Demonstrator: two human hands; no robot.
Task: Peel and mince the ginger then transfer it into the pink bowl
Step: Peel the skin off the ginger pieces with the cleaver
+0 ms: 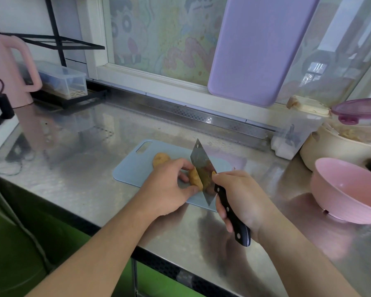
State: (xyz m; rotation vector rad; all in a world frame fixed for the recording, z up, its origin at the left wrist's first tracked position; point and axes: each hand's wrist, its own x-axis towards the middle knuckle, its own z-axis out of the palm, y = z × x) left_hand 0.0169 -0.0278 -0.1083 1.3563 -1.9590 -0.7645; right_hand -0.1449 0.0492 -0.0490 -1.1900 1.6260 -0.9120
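Note:
A pale blue cutting board [133, 170] lies on the steel counter. My left hand [167, 187] pinches a yellow-brown piece of ginger [195, 177] on the board. My right hand [242, 198] grips the black handle of a cleaver [201, 166], whose blade stands edge-down against the ginger's right side. A second ginger piece [160, 159] lies on the board behind my left hand. The empty pink bowl [347, 189] sits on the counter to the right.
A cream pot [334, 151] with a purple-rimmed lid stands behind the bowl. A clear container [291, 138] sits by the window sill. A purple board [257, 50] leans on the window. A pink kettle [7, 67] and a clear box [62, 80] stand far left.

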